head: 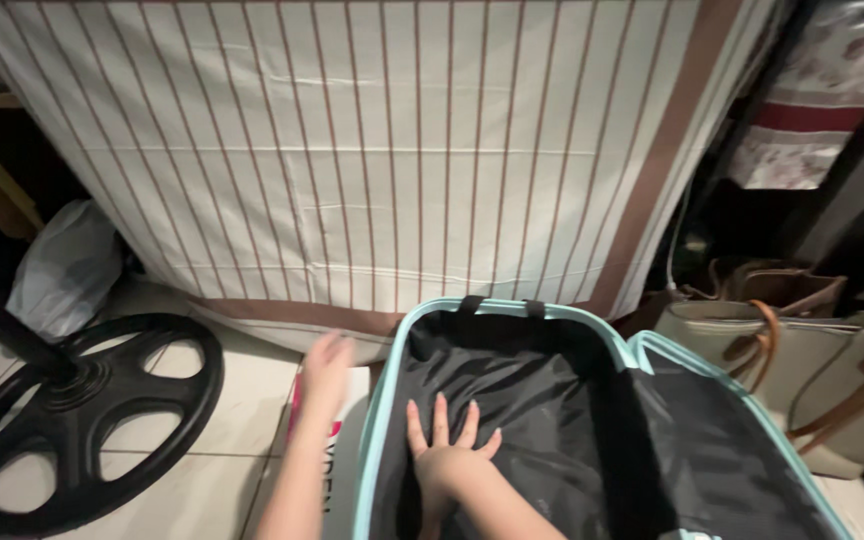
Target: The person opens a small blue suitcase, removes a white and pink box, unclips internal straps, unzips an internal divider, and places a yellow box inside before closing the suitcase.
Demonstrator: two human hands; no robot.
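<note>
An open suitcase (592, 420) with a light blue rim lies on the floor, just in front of a big striped cloth cover (372, 150). The right hand (447, 455) rests flat on its black lining, fingers spread wide, holding nothing. The left hand (325, 370) is just outside the suitcase's left rim, blurry, so I cannot tell its fingers. A black round fan base (82, 420) sits farther left. Beige bags (812, 370) stand to the suitcase's right.

An open suitcase (592, 420) lies flat on the tiled floor, both halves spread apart. Its shell is pale mint green with a black fabric lining, slack and wrinkled. Its far edge sits just beside the striped cloth cover.
</note>
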